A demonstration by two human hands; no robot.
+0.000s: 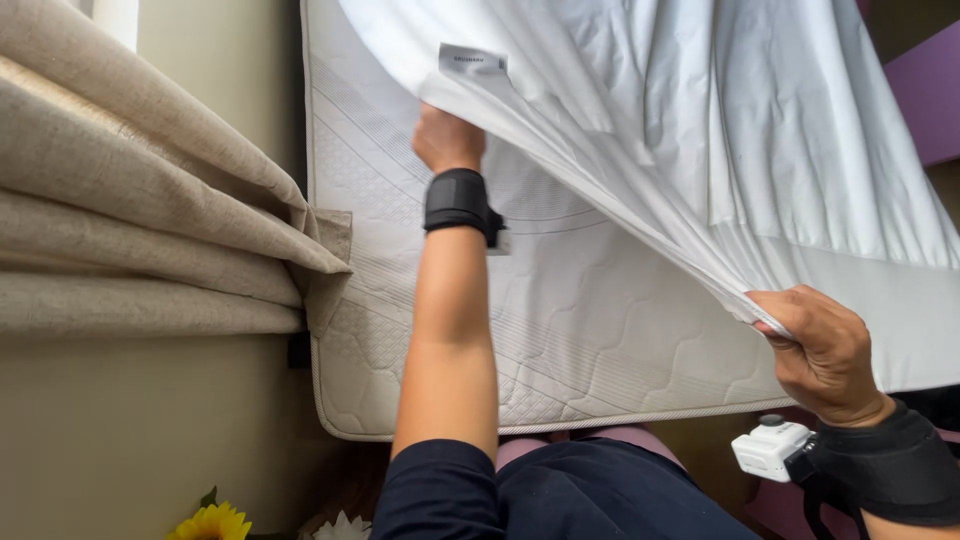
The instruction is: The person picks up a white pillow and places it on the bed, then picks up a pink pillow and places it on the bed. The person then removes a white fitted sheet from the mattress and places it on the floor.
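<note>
Sheet gripped by right fingers; left hand apparently clutches it too.

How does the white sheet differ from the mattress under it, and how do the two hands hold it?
The white sheet is smooth, thin and creased, lifted clear; the mattress is quilted with stitched patterns, thick and lying flat. The sheet is bright white, the mattress cream. The left hand grips the sheet's edge near a grey tag; the right hand pinches a bunched edge lower down. Both wrists wear black bands.
</note>
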